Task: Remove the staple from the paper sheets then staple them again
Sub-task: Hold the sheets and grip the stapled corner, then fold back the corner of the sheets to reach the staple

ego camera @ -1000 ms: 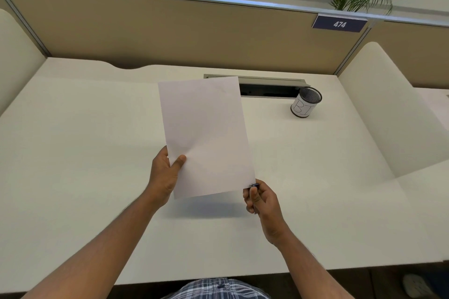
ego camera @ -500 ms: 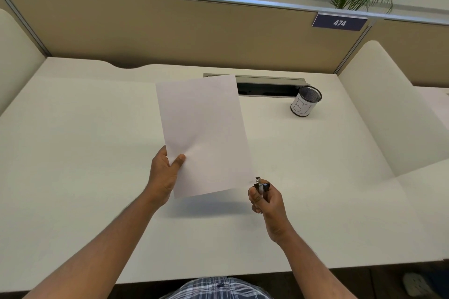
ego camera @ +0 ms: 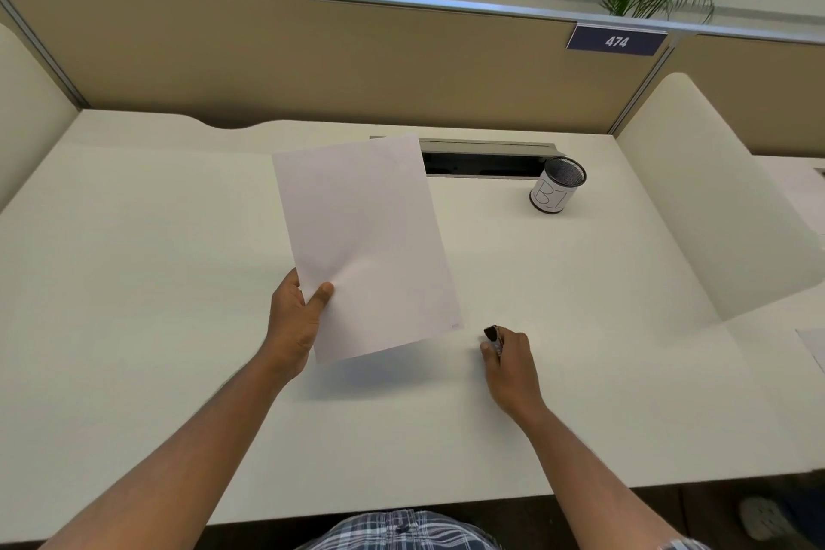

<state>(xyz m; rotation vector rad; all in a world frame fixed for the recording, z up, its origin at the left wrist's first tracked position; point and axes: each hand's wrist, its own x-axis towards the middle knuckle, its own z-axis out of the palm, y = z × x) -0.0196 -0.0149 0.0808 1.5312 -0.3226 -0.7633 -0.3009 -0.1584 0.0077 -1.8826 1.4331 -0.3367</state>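
Observation:
White paper sheets (ego camera: 366, 246) hang tilted above the desk. My left hand (ego camera: 297, 322) grips them at the lower left edge, thumb on top. A faint staple mark shows at the sheets' lower right corner (ego camera: 455, 326). My right hand (ego camera: 509, 364) is lower right of the sheets, apart from them and close to the desk. It grips a small dark tool (ego camera: 493, 337) with a metal part, mostly hidden in the fingers; I cannot tell whether it is a stapler or a staple remover.
A mesh pen cup (ego camera: 558, 185) wrapped in white paper stands at the back right. An open cable slot (ego camera: 482, 161) lies behind the sheets. Beige partitions (ego camera: 312, 58) close the desk's back and sides. Another sheet's corner (ego camera: 814, 348) shows at the right edge.
My right hand left the sheets' lower right corner and moved right and down toward the desk with the small tool. The sheets and my left hand barely shifted.

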